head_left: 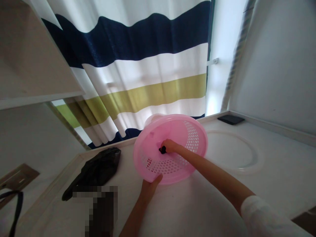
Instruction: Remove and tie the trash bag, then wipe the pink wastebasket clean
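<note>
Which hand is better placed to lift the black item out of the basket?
Right, probably. The right hand is deep in the tilted basket, fingers closed on the black item; the left hand grips the rim, steadying it.

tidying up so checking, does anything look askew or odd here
The pink basket is tipped on its side: the left hand grips its lower rim, the right hand reaches inside, pinching a small black thing. A crumpled black bag lies beside it. Nothing looks spilled.

home room, striped curtain (148,65) (window side), white walls
</note>
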`<state>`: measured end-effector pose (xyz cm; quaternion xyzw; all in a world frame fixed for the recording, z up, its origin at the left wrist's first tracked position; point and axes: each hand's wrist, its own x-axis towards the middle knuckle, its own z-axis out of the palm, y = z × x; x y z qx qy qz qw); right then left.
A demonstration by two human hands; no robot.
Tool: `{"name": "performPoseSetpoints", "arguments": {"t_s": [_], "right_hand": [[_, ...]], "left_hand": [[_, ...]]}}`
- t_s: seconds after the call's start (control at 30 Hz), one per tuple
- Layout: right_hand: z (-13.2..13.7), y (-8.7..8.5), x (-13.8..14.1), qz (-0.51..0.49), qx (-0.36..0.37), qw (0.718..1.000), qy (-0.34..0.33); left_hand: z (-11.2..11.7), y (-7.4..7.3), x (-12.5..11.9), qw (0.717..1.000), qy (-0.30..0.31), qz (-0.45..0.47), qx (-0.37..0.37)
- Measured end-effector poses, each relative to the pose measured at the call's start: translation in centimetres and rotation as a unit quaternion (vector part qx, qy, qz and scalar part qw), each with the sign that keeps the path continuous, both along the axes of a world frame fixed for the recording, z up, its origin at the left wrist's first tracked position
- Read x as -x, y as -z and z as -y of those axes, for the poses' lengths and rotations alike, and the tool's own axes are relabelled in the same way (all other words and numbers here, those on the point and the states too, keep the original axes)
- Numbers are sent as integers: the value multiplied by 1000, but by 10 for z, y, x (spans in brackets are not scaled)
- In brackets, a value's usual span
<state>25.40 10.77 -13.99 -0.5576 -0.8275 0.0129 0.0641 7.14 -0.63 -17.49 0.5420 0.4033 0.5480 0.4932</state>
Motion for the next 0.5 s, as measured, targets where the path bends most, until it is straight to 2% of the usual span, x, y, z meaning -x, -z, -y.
{"name": "performPoseSetpoints", "arguments": {"t_s": [0.1,0.27,0.5], "right_hand": [[20,-3,-1,19,9,999,-24],[45,-2,1,30,-7,998,-51],[37,-1,3,14,11,1000,2]], "left_hand": [[-2,5,1,1000,2,-8,11],[-1,7,0,999,-37,11,29],[1,1,3,997,-29,31,69]]}}
